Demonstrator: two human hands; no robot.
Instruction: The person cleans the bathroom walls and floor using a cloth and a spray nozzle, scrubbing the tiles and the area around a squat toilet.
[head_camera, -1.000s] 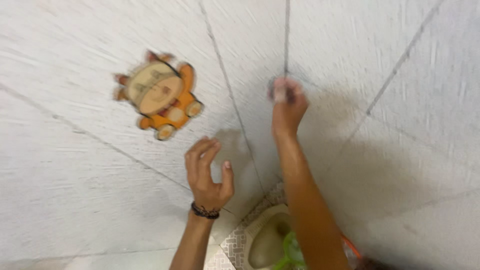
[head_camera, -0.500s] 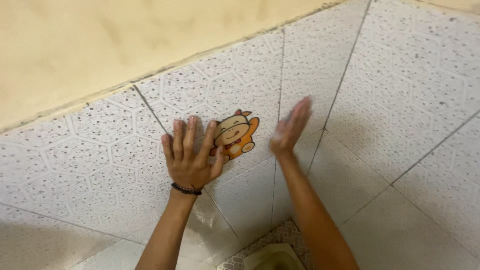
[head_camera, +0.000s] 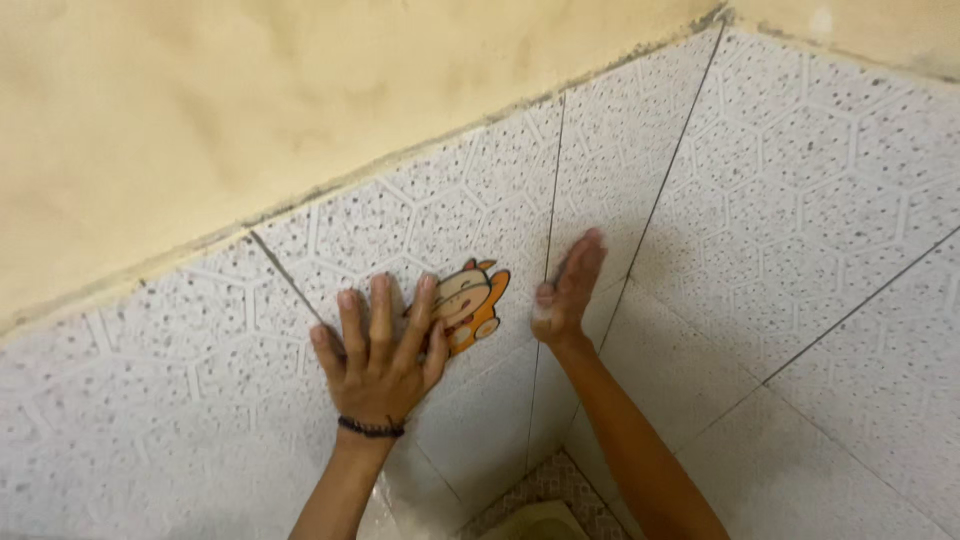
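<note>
My left hand (head_camera: 378, 352) lies flat on the white speckled wall tiles (head_camera: 180, 340), fingers spread, with a dark bracelet at the wrist. Its fingertips overlap the left edge of an orange cartoon animal sticker (head_camera: 472, 303) stuck on the tile. My right hand (head_camera: 566, 292) presses flat against the tiles just right of the sticker, fingers together and pointing up, beside the corner of the two walls. Neither hand holds anything.
Above the tiles runs a dark grout line and a yellowish painted wall (head_camera: 250, 110). A second tiled wall (head_camera: 830, 300) meets the first at a corner on the right. At the bottom, a patterned floor (head_camera: 540, 490) and the rim of a beige squat pan (head_camera: 540, 522) show.
The view has swung up the wall. My left hand went from hanging curled to pressed flat on the tiles, and my right hand moved from a raised fist to lying flat by the sticker.
</note>
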